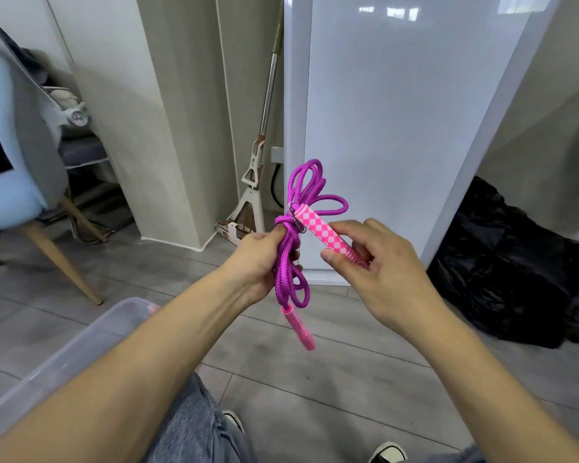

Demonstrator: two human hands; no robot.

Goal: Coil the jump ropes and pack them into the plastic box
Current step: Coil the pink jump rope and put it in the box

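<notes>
Grey plank flooring (315, 389), a glossy white cabinet panel (398, 128) and a mop (258, 155) leaning beside that panel form the background. Landmark for all positions: the clear, frosted plastic storage box (47, 372), whose rim crosses the lower left of the view.

Up and to the right of the box, held in the air and well apart from it, is the purple braided jump rope (293, 262), gathered into a bundle of loops with a turn of cord knotted around its waist. The left hand (258, 262), the hand nearer the box, has its fingers curled round the middle of the bundle, which runs roughly vertically. One ribbed pink plastic handle (298, 329) hangs below this hand, pointing down and slightly away from the box.

The right hand (378, 272), farther from the box, pinches the pink-and-white chequered handle (321, 232) near its ribbed lower end between thumb and fingers. This handle's long axis slants from that hand up toward the knot, where its metal spring end meets the bundle.

Judgement: the coil appears nearly secured. The coming move likely turns on this slant, with the chequered handle to be laid parallel to the bundle before both hands carry it down and left into the box.
</notes>
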